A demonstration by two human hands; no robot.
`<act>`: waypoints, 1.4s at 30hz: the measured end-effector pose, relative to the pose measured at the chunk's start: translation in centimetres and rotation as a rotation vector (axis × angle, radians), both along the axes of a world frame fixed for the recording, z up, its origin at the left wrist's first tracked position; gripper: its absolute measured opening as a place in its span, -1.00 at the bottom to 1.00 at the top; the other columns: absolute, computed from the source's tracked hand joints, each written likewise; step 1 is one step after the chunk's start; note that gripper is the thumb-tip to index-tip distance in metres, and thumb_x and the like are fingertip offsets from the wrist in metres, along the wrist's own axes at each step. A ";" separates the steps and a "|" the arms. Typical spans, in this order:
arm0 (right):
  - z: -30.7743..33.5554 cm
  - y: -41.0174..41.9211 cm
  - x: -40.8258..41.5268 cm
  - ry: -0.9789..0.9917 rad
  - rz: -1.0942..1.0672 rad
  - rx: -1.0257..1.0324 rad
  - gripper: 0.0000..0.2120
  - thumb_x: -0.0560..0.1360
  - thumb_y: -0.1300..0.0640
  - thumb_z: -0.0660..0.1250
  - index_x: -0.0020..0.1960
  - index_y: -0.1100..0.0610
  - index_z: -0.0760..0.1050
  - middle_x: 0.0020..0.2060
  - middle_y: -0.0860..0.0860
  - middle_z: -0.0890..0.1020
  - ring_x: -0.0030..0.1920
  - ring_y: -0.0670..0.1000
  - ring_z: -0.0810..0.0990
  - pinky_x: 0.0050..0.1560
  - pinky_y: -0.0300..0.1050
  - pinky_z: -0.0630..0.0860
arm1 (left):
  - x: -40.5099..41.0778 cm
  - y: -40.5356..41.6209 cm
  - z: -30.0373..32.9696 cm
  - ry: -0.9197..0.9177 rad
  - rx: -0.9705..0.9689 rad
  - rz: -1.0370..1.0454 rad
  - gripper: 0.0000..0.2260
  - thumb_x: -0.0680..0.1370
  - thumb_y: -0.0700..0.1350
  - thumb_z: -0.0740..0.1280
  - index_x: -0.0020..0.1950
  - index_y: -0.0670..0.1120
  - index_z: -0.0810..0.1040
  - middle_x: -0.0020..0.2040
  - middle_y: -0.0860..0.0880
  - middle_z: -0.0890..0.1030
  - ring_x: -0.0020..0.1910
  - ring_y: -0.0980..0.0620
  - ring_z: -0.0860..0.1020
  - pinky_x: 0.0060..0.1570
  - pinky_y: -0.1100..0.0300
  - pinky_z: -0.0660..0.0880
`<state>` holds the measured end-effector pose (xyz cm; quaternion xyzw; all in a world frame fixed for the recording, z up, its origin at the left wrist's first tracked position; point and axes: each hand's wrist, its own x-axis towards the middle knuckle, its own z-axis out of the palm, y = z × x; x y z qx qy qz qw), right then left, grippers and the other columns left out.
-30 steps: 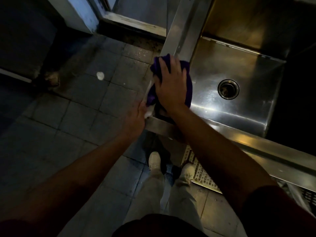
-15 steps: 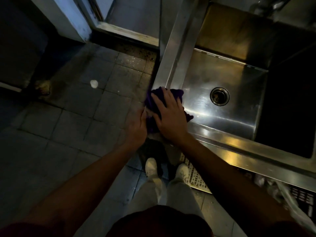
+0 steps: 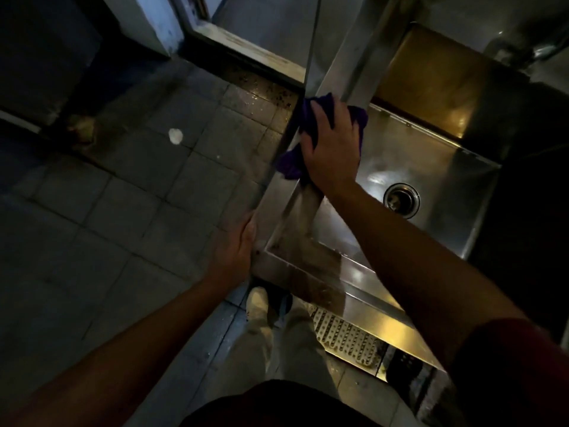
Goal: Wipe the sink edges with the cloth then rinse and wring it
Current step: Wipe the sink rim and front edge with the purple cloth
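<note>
A purple cloth (image 3: 292, 163) lies on the left edge of the steel sink (image 3: 300, 229). My right hand (image 3: 332, 149) presses flat on top of the cloth, fingers spread toward the far end of the edge. The cloth sticks out past my fingertips and beside my thumb. My left hand (image 3: 235, 251) rests against the outer side of the sink's near left corner, holding nothing. The basin holds a round drain (image 3: 401, 200).
Grey floor tiles (image 3: 138, 195) spread to the left, with a white spot (image 3: 175, 136). A doorway threshold (image 3: 246, 50) lies beyond. A perforated mat (image 3: 348, 337) sits on the floor under the sink's front edge, by my feet (image 3: 257, 306). A tap (image 3: 523, 41) shows at top right.
My right hand slid the cloth along the left edge, first back toward the near corner, then away again toward the far end. My left hand stayed at the corner.
</note>
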<state>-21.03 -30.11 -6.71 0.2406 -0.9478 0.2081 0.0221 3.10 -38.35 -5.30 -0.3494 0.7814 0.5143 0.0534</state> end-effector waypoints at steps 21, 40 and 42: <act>0.7 -0.9 -18.5 -0.012 -0.025 0.092 -0.45 0.60 -0.16 0.10 0.55 -0.04 0.24 0.56 0.12 0.25 0.54 0.16 0.25 0.54 0.10 0.15 | -0.6 0.0 -0.2 -0.098 -0.133 -0.002 -0.50 0.63 0.20 -0.03 0.36 -0.02 0.51 0.12 0.06 0.58 0.05 0.14 0.52 0.09 0.29 0.39; 1.3 1.2 -0.1 -0.133 0.120 0.003 -0.55 0.57 -0.03 0.26 0.44 0.00 0.43 0.54 0.13 0.30 0.55 0.18 0.21 0.51 0.25 0.20 | -0.8 0.2 0.5 -0.031 -0.038 -0.046 -0.67 0.71 -0.07 0.02 0.41 -0.10 0.40 0.21 0.09 0.42 0.01 0.46 0.41 -0.08 0.73 0.18; 1.1 2.3 4.0 -0.158 0.182 -0.008 -0.55 0.56 -0.02 0.25 0.44 0.00 0.45 0.53 0.13 0.31 0.56 0.18 0.19 0.49 0.31 0.20 | -0.6 0.0 0.4 0.001 -0.027 -0.034 -0.69 0.71 -0.05 0.01 0.35 -0.07 0.44 0.12 0.10 0.49 -0.02 0.59 0.40 -0.07 0.70 0.23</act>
